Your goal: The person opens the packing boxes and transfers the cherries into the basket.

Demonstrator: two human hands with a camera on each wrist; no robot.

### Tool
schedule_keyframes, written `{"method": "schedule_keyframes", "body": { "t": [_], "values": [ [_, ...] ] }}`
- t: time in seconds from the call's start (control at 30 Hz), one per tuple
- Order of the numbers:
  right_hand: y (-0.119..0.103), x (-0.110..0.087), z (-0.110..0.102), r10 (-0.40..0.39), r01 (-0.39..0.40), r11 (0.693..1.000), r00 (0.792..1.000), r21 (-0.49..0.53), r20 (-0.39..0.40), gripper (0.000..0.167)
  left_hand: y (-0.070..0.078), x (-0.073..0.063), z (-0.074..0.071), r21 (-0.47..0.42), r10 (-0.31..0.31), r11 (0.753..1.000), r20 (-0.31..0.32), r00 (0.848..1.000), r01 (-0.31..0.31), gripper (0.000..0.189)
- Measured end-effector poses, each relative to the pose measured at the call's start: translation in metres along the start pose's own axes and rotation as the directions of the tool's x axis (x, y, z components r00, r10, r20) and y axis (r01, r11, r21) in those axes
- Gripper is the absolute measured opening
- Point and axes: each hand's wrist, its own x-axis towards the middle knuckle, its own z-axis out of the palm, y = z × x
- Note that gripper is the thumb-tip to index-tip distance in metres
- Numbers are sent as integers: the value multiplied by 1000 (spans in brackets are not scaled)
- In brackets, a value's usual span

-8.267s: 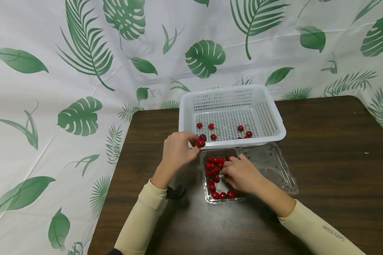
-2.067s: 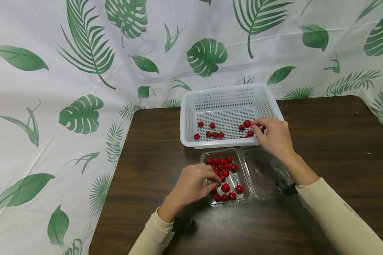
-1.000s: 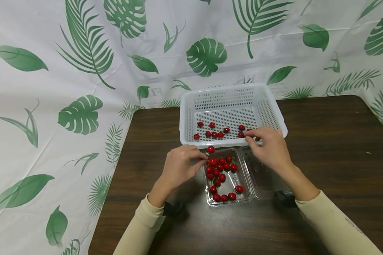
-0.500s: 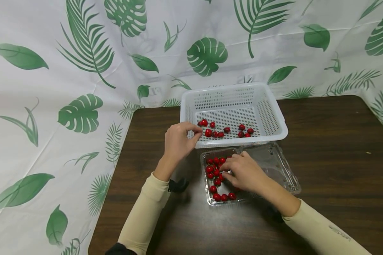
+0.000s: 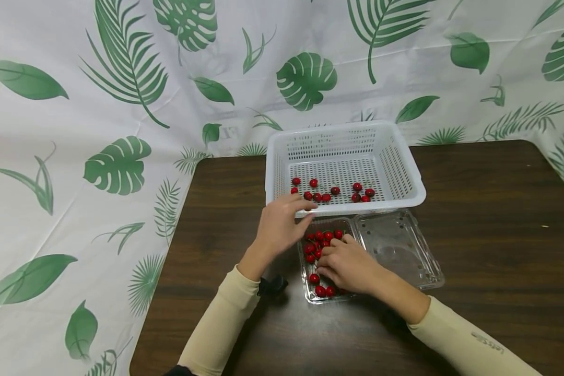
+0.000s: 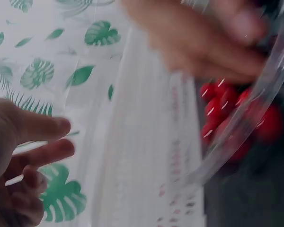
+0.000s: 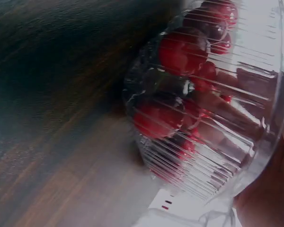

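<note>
My left hand [image 5: 284, 224] hovers between the near rim of a white plastic basket [image 5: 413, 196] and a clear plastic clamshell box [image 5: 312, 299]. Its thumb and fingers are apart with nothing between them, as the left wrist view also shows. My right hand [image 5: 350, 265] reaches down into the box, fingers bent among red cherries [image 5: 319, 236]. Whether it pinches one is hidden in the head view; through the box wall in the right wrist view, fingertips [image 7: 222, 106] show beside cherries [image 7: 182, 49]. Several more cherries [image 5: 335, 190] lie spread over the basket floor.
The box's clear lid [image 5: 399, 250] lies folded open to the right, partly behind my right forearm. A dark wood table [image 5: 489, 224] carries everything. Behind it hangs a white sheet [image 5: 249, 104] with green leaf prints.
My left hand carried a cherry from the box to the basket, let go, and has come back toward the box. My right hand left a cherry in the basket and moved down into the box.
</note>
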Motion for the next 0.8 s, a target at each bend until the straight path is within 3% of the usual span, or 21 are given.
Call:
{"method": "schedule_keyframes", "body": {
  "t": [0.07,0.17,0.33,0.43,0.53,0.8],
  "values": [
    [1,-1,2,10,-11,1000,1000,-15,-23,13,7,-5,6,0,52,999,84,995,-52,14],
    [2,-1,3,31,-32,999,999,-43,-24,17,16,-14,18,83,97,989,235,967,-119,13],
    [1,-2,3,65,-64,995,998,-72,20,19,25,-26,36,300,78,931,393,916,-207,6],
    [-1,-2,1,66,-61,994,996,-90,58,23,28,-31,43,366,45,904,433,900,-221,8],
    [-3,-3,-1,60,-50,994,994,-99,97,22,31,-33,48,389,27,892,463,886,-231,13],
    [-6,-4,1,53,-40,989,995,-144,90,18,37,-34,55,422,-41,887,480,876,-190,45]
  ]
}}
